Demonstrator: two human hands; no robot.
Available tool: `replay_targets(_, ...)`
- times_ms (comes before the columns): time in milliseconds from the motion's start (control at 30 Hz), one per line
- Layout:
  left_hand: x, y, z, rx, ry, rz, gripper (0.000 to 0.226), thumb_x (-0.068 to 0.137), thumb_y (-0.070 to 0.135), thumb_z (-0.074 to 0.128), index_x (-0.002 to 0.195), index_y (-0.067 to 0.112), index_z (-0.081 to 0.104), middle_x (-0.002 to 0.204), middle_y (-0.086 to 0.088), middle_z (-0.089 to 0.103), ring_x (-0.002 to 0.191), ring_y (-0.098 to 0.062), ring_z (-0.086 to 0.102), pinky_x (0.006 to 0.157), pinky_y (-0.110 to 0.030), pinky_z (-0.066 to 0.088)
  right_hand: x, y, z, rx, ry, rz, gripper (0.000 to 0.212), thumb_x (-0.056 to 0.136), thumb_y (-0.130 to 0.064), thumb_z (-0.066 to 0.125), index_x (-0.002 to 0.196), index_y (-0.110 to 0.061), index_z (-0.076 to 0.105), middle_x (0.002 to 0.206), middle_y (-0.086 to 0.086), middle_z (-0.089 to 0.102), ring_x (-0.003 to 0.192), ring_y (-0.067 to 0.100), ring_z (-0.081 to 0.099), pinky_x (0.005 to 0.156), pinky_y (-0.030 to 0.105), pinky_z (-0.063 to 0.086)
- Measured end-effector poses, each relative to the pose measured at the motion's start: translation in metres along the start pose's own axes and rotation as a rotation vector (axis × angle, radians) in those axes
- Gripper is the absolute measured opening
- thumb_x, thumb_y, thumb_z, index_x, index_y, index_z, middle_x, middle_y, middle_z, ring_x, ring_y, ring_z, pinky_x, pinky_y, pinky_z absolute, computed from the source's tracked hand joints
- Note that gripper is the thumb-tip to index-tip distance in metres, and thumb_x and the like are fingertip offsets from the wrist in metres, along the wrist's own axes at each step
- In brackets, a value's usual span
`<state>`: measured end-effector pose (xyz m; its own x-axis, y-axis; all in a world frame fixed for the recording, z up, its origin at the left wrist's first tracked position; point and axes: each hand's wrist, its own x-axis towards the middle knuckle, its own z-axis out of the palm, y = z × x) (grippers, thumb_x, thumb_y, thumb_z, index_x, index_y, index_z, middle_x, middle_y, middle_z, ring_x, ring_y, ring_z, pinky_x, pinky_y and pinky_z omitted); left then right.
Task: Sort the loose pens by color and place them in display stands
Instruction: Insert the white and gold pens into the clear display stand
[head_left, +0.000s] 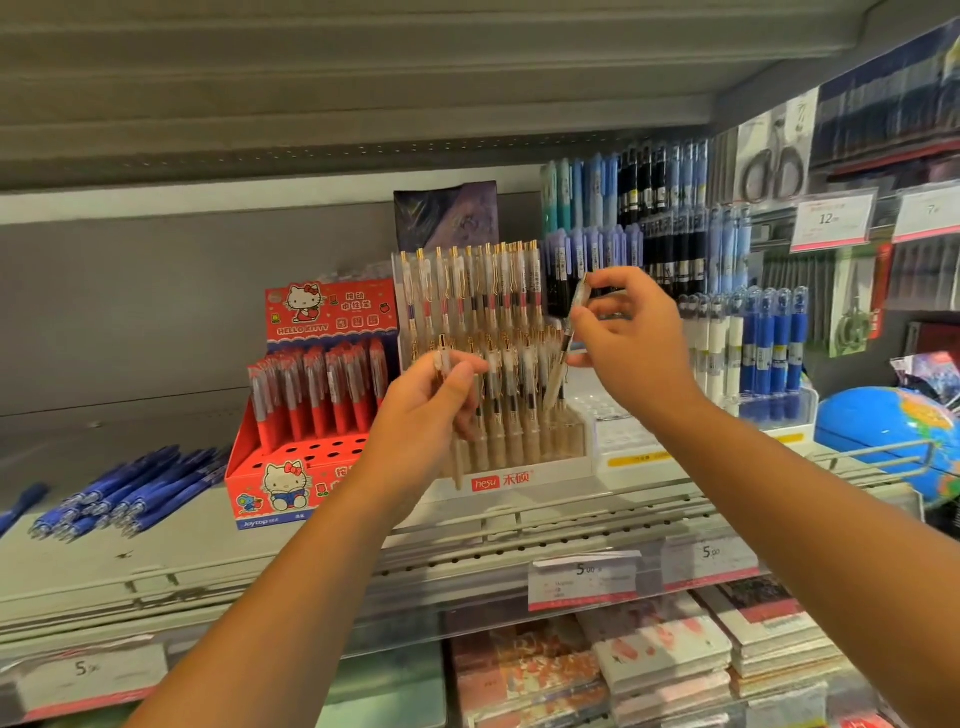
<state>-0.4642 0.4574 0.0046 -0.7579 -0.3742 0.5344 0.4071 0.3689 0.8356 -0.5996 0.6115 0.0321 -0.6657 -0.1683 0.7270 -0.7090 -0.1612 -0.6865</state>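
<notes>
low at the front, stacks of notebooks (654, 660) lie on the lower shelf, and price tags (582, 579) sit in the rail just above them. two bare forearms reach up and forward over that rail.

the left grip (431, 400) is curled round at least one gold-clipped pen (441, 364), held roughly upright between thumb and fingers in front of the white display stand (519, 475). how many pens it holds cannot be told. the right grip (634, 338), a little higher and to the right, pinches a clear pen (569, 332) between thumb and fingertips. this pen is tilted, top leaning right. its lower end is down among the upright pens at the stand's right end, and whether it sits in a hole cannot be told.

on the grey shelf (78, 561), the loose blue pens (130, 493) lie in a heap at far left, well apart from both grips. a red cartoon-cat stand (311, 441) is just left of the white one, with red pens in its back rows and open holes in front.

farther right, a clear stand of blue and white pens (774, 364) is beside a globe (893, 441). tiers of blue and black pens (623, 197) fill the back, and a scissors pack (774, 161) hangs at upper right.
</notes>
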Motion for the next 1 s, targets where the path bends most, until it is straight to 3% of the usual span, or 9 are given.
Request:
replay_targets(200,0.001,0.002,0.003,-0.337,-0.082,-0.206,0.042,0.099,0.009,0.026,0.108,0.01,0.067,0.078,-0.004,0.052,0.063,-0.015,0.045,0.058,-0.032,0.047,-0.002,0.018,0.006,-0.181,-0.067,-0.028,0.022,0.093,-0.013,0.064,0.111,-0.024,0.057,0.082,-0.004,0.061,0.07,0.015,0.067,0.054,0.025,0.059)
replay_targets(333,-0.001,0.007,0.005,-0.195,-0.033,-0.207,0.034,0.103,0.008,0.038,0.11,0.014,0.07,0.089,-0.008,0.051,0.074,-0.019,0.052,0.07,-0.037,0.055,-0.004,0.028,0.008,-0.3,-0.142,-0.008,0.021,0.092,-0.018,0.066,0.111,-0.025,0.059,0.083,-0.007,0.063,0.064,0.011,0.067,0.062,0.036,0.061)
replay_targets(400,-0.003,0.007,0.004,-0.104,-0.03,-0.165,0.03,0.103,0.01,0.044,0.111,0.021,0.07,0.092,-0.006,0.057,0.081,-0.018,0.058,0.073,-0.031,0.057,-0.009,0.032,0.009,-0.368,-0.198,-0.008,0.021,0.092,-0.019,0.065,0.11,-0.024,0.058,0.082,-0.008,0.062,0.064,0.013,0.065,0.063,0.039,0.059)
replay_targets(500,-0.005,0.006,0.002,0.059,0.004,-0.038,0.029,0.1,0.012,0.051,0.104,0.035,0.07,0.088,0.011,0.071,0.083,-0.003,0.066,0.071,-0.016,0.053,-0.015,0.035,0.011,-0.423,-0.222,-0.021,0.021,0.093,-0.019,0.063,0.108,-0.029,0.052,0.081,-0.011,0.061,0.061,0.012,0.063,0.058,0.034,0.055)
replay_targets(567,-0.005,0.008,0.001,0.066,0.039,0.015,0.026,0.097,0.011,0.057,0.102,0.033,0.069,0.091,0.011,0.074,0.085,0.002,0.067,0.073,-0.012,0.051,-0.014,0.034,0.012,-0.425,-0.224,-0.014,0.022,0.093,-0.019,0.063,0.106,-0.031,0.05,0.081,-0.011,0.06,0.062,0.011,0.062,0.056,0.029,0.051)
replay_targets(733,-0.005,0.012,0.001,0.085,0.087,0.015,0.016,0.09,0.011,0.067,0.101,0.023,0.069,0.098,-0.001,0.073,0.093,-0.012,0.069,0.079,-0.02,0.055,-0.015,0.033,0.01,-0.386,-0.225,0.009,0.026,0.092,-0.015,0.063,0.113,-0.029,0.056,0.086,-0.009,0.061,0.068,0.011,0.063,0.058,0.028,0.052)
replay_targets(867,-0.003,0.016,0.001,0.108,0.127,0.017,0.013,0.089,0.009,0.069,0.091,0.022,0.069,0.092,-0.003,0.071,0.086,-0.017,0.069,0.068,-0.026,0.059,-0.022,0.029,0.008,-0.385,-0.138,-0.04,0.049,0.087,-0.01,0.06,0.131,-0.028,0.046,0.108,-0.006,0.053,0.086,0.007,0.058,0.067,0.024,0.047)
replay_targets(1000,0.003,0.021,0.006,0.132,0.163,0.07,0.012,0.087,0.008,0.07,0.088,0.019,0.069,0.086,-0.007,0.07,0.081,-0.022,0.069,0.068,-0.032,0.06,-0.03,0.013,0.007,-0.123,-0.172,-0.103,0.037,0.086,-0.009,0.064,0.113,-0.028,0.048,0.101,-0.006,0.058,0.086,0.005,0.059,0.067,0.021,0.051)
